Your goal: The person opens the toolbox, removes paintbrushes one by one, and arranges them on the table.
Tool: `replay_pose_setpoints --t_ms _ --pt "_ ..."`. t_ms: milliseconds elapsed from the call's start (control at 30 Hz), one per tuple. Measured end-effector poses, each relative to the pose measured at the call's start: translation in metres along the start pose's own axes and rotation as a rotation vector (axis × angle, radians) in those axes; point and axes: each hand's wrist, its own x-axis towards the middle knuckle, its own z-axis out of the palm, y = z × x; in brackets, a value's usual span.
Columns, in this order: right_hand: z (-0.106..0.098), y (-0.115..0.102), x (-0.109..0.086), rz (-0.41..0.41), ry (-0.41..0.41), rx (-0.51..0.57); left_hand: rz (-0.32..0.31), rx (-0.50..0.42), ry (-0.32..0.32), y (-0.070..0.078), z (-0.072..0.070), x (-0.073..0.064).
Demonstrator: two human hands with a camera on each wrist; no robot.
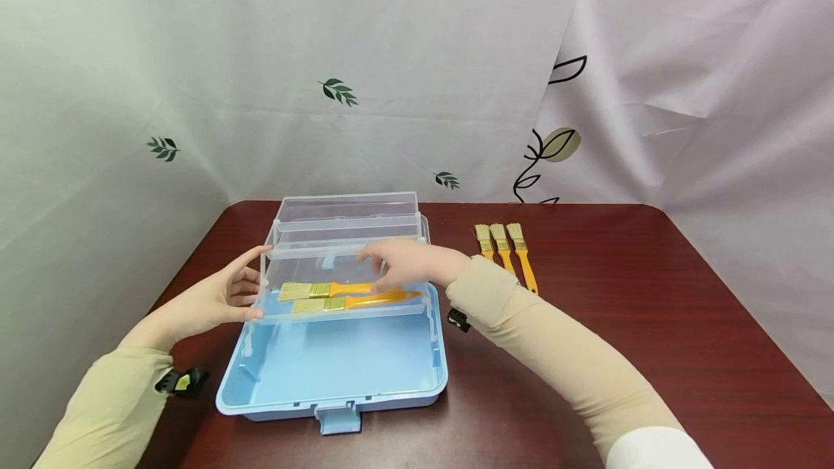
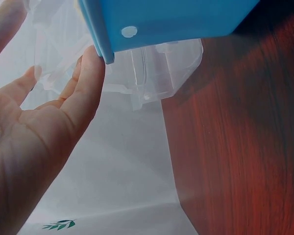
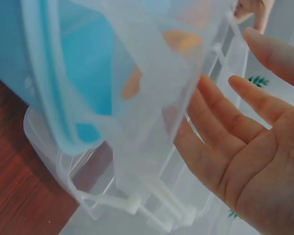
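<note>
Touching the clear tray (image 1: 302, 265) at its left end, my left hand (image 1: 215, 300) spreads wide, while my right hand (image 1: 407, 260), relaxed and empty, is over 2 paintbrushes (image 1: 365, 301).

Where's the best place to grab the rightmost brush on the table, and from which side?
Probably pinch the rightmost brush by its yellow handle, coming from the near right: the handle points toward you, bristles away, and the other two brushes lie on its left.
</note>
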Motion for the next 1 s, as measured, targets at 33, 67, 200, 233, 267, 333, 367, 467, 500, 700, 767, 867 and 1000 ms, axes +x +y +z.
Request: replay_pose_setpoints --t_ms 33,67,200,233,267,333,367,467,500,700,767,867,1000 --pt "0.002 -0.002 0.001 -0.003 -0.003 -0.02 -0.001 0.0 -0.001 0.0 0.0 0.0" --pt "0.003 -0.003 0.002 -0.004 -0.003 -0.045 -0.003 -0.002 -0.002 0.0 0.001 0.0" --pt "0.009 -0.007 0.005 -0.004 -0.001 -0.137 -0.003 0.001 -0.001 0.0 0.001 -0.001" --pt "0.01 -0.008 0.006 -0.001 0.003 -0.151 -0.001 0.002 0.0 0.001 0.001 -0.001" --pt "0.011 -0.008 0.007 0.0 0.009 -0.166 0.001 0.004 0.0 0.001 0.001 -0.001" --pt "0.013 -0.009 0.008 0.011 0.022 -0.179 0.003 0.008 0.001 0.001 0.001 0.0" --pt "0.013 -0.009 0.009 0.016 0.028 -0.184 0.004 0.01 0.001 0.002 0.0 0.0" --pt "0.014 -0.01 0.01 0.028 0.042 -0.188 0.003 0.015 0.002 0.002 0.0 0.0" --pt "0.014 -0.011 0.011 0.03 0.048 -0.192 0.003 0.014 0.002 0.002 0.0 0.0" --pt "0.017 -0.007 0.014 0.03 0.1 -0.192 -0.003 0.009 0.001 0.002 0.0 0.0" --pt "0.018 -0.005 0.016 0.024 0.114 -0.191 -0.003 0.013 0.001 0.002 0.0 0.001" --pt "0.02 -0.004 0.017 0.007 0.126 -0.209 0.0 0.018 0.001 0.002 0.0 0.0" --pt "0.021 -0.004 0.018 -0.014 0.136 -0.223 0.0 0.018 -0.001 0.003 0.0 0.0"
